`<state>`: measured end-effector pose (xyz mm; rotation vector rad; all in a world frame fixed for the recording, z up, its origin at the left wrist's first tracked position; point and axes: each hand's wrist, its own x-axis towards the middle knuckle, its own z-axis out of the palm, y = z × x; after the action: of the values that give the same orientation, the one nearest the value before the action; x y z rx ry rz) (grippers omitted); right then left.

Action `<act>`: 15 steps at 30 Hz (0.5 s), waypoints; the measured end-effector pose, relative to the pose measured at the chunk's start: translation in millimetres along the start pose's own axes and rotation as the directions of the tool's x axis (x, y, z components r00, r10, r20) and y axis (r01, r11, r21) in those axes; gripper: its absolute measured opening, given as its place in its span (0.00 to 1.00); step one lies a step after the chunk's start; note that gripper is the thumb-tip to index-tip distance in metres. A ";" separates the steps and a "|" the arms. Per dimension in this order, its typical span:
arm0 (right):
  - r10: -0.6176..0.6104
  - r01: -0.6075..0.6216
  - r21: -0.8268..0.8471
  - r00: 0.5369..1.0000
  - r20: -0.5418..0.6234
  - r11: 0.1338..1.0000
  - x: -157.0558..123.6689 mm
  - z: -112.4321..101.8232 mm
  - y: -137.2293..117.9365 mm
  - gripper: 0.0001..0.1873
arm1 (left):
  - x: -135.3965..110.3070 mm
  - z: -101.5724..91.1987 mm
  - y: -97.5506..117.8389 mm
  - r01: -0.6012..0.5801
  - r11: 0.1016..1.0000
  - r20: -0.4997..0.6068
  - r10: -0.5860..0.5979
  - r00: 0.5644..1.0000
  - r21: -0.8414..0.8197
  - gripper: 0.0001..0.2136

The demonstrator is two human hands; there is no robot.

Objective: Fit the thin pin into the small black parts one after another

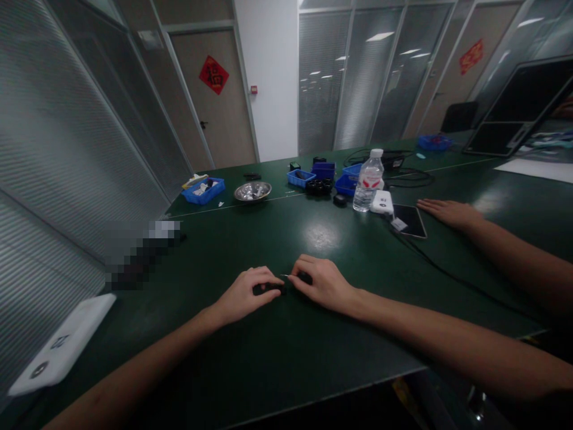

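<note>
Over the dark green table, my left hand (246, 291) is closed with thumb and fingers around a small black part (268, 289), whose exact kind I cannot make out. Just to its right, my right hand (326, 282) grips what looks like a small screwdriver (305, 278) with a dark handle. Its thin metal shaft points left toward the black part. The tip sits close to the fingers of my left hand; whether it touches the part cannot be told.
Another person's hand (450, 213) rests flat at the right, near a dark tablet (409, 221). A water bottle (369, 182), white power bank (382, 202), metal bowl (253, 192) and blue trays (203, 191) stand farther back. A white device (65, 343) lies left; a black cable (447, 275) crosses the right.
</note>
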<state>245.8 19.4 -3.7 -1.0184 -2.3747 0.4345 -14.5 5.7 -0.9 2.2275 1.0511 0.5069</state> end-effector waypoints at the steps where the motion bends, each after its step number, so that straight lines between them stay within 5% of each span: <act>1: 0.003 -0.003 0.004 1.000 0.001 1.000 0.0 -0.7 -0.4 0.08 | 0.0 -0.3 1.0 0.001 1.000 0.002 -0.001 1.000 0.008 0.12; 15: 0.000 0.000 0.026 1.000 0.012 1.000 -1.0 -1.1 2.5 0.08 | -2.9 2.1 0.7 -0.008 1.000 -0.062 0.008 0.998 -0.002 0.15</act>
<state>248.4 20.4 -4.3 -1.0069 -2.3735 0.4717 -14.7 2.3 -2.3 2.2278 1.0737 0.5841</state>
